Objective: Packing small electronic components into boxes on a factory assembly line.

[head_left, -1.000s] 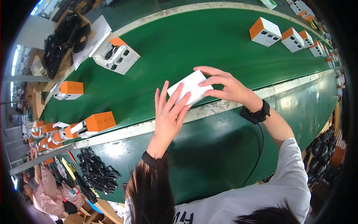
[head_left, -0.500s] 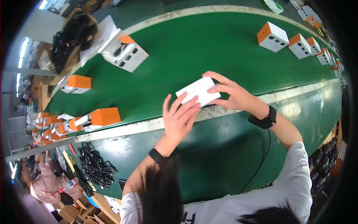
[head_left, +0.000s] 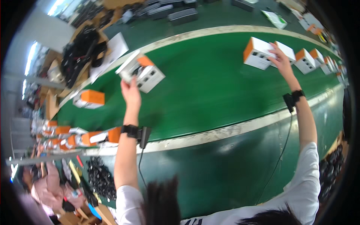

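Observation:
My left hand [head_left: 131, 93] reaches to the far left part of the green belt. Its fingers are closed on the near edge of an open white-and-orange box [head_left: 151, 79], whose flap stands up and whose dark contents partly show. On the far right, my right hand [head_left: 282, 63] grips the right end of a closed white-and-orange box [head_left: 258, 53], thumb on its front and fingers over its top edge. That box rests on the belt beside another closed box [head_left: 285, 50], partly behind my hand. Both wrists wear black bands with cords.
More closed boxes [head_left: 305, 61] line up at the right. Several open orange boxes [head_left: 92, 138] stand at the left, another box [head_left: 93, 98] beyond them. A pale belt rail [head_left: 210, 133] runs in front of me. Black cables [head_left: 100, 176] lie at the lower left, near a person in pink [head_left: 48, 183].
My hands have parted from the white box held between them. A closed box now stands at the right under my right hand, while my left hand has reached the open box. The view has shifted.

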Motion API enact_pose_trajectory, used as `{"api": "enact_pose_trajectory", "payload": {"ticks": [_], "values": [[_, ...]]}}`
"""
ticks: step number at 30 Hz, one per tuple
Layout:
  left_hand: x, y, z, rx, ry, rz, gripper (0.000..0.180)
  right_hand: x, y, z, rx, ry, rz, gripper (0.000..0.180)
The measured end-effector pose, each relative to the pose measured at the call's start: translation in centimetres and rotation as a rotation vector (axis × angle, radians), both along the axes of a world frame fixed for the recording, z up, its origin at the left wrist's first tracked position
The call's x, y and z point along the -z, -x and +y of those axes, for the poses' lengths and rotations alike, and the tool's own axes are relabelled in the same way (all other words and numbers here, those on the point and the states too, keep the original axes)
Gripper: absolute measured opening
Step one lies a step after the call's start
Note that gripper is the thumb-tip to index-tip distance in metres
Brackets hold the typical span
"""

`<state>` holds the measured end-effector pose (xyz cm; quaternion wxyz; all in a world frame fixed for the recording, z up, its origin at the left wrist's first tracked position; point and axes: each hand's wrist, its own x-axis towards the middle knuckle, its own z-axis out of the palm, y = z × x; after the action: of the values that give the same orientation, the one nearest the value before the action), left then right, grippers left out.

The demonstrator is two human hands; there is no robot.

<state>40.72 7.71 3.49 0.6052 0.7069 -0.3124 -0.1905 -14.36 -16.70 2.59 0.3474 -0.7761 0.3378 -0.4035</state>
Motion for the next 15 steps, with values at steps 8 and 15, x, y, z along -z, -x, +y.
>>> {"api": "enact_pose_trajectory", "payload": {"ticks": [8,15], "values": [[0.6,0.6,-0.4,-0.036,-0.12,-0.35,0.029,-3.4,-1.0,2.5,0.126,0.045,0.246,0.029],[-3.8,15.4,3.1,0.263,-0.213,-0.465,0.031,-6.9,-5.1,8.8,0.383,0.647,0.666,0.035]]}}
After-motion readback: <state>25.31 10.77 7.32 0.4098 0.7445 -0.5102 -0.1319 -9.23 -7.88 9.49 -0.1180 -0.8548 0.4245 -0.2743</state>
